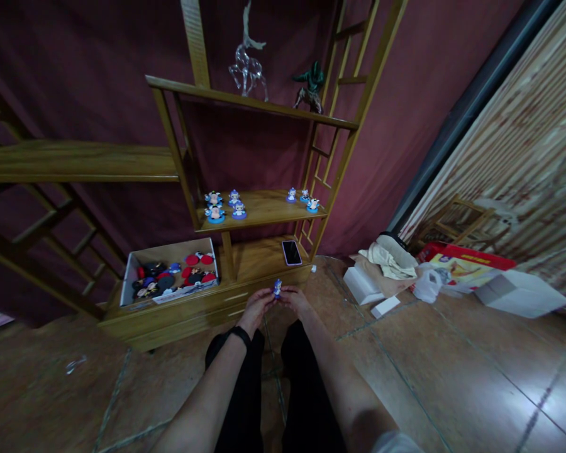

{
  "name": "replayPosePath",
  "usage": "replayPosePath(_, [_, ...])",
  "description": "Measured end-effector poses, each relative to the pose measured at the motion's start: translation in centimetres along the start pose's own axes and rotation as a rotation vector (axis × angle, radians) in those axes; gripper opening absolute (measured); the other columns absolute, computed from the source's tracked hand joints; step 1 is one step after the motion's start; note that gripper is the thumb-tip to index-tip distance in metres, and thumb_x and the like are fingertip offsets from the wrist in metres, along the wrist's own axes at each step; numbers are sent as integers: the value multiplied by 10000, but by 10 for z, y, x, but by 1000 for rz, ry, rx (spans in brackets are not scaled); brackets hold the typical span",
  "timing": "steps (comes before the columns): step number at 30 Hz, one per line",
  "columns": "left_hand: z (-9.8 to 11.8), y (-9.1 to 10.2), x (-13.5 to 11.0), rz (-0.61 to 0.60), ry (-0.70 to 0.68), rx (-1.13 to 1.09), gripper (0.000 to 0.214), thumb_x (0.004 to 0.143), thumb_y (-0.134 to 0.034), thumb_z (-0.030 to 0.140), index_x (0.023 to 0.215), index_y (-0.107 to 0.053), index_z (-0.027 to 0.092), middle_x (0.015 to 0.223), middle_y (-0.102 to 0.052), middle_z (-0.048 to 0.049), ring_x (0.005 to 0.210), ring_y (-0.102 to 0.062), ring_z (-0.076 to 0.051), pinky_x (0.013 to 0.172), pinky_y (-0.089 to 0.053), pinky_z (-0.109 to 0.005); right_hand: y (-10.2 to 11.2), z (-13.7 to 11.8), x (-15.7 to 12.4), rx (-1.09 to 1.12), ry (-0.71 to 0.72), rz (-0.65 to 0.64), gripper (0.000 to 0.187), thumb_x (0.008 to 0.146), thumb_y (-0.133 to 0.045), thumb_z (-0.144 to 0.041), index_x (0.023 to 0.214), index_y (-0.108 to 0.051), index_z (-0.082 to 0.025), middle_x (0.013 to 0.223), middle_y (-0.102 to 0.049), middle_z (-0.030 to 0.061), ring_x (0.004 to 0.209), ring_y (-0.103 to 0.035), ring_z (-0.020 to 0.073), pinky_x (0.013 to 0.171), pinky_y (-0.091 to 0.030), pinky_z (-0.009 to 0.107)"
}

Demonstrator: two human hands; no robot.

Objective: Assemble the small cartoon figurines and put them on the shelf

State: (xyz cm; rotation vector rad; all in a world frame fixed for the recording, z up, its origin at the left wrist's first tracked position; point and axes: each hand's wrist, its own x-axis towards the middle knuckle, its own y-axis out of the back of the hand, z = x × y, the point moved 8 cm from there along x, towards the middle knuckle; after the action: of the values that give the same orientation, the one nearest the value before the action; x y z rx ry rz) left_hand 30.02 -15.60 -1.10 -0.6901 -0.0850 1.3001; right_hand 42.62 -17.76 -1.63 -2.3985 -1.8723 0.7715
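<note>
Between my two hands, in front of the cabinet drawers, is a small purple and white figurine (pixel 277 289). My left hand (pixel 259 306) pinches it from the left side, and my right hand (pixel 294 298) grips it from the right. On the shelf (pixel 268 206) above stand similar figurines: two purple ones (pixel 238 211) beside pink and blue ones (pixel 215 214) at the left, and a small group with a purple figurine (pixel 291 195) at the right. An open cardboard box (pixel 170 248) on the lower ledge, to the left of my hands, holds several more figurines with red and black bases.
A phone (pixel 291 252) lies on the lower ledge. Up on the top shelf are a clear deer ornament (pixel 249 66) and a dark green figure (pixel 311 87). White boxes (pixel 361 286), a plastic bag (pixel 427 284) and a red package (pixel 466 267) sit on the tiled floor at right.
</note>
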Motion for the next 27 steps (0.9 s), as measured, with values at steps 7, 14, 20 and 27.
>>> replayPosePath(7, [3, 5, -1, 66, -56, 6, 287, 597, -766, 59, 832, -629, 150, 740, -690, -43, 670, -654, -144, 680, -506, -260, 1, -2, -2, 8, -6, 20, 377, 460, -821, -286, 757, -612, -187, 698, -687, 1, 624, -647, 157, 636, -496, 290])
replayPosePath(14, [3, 7, 2, 72, -68, 36, 226, 569, -777, 123, 765, -664, 124, 708, -683, -52, 612, -622, -130, 615, -458, -232, 0, -4, -3, 23, 10, 20, 323, 478, -818, -297, 672, -586, -185, 664, -672, 0, 601, -635, 146, 628, -501, 290])
replayPosePath(20, [7, 12, 0, 111, -107, 60, 211, 597, -770, 186, 786, -688, 141, 720, -693, -50, 607, -616, -129, 602, -452, -232, -2, -5, -2, 27, 11, 35, 288, 492, -812, -252, 645, -578, -185, 587, -631, -21, 548, -606, 134, 616, -510, 296])
replayPosePath(27, [0, 4, 3, 8, -47, 38, 274, 569, -772, 140, 830, -691, 127, 786, -710, -70, 689, -645, -153, 660, -470, -246, -1, -6, -3, -7, 36, 41, 264, 511, -786, -290, 647, -582, -191, 544, -590, -52, 514, -563, 105, 596, -489, 261])
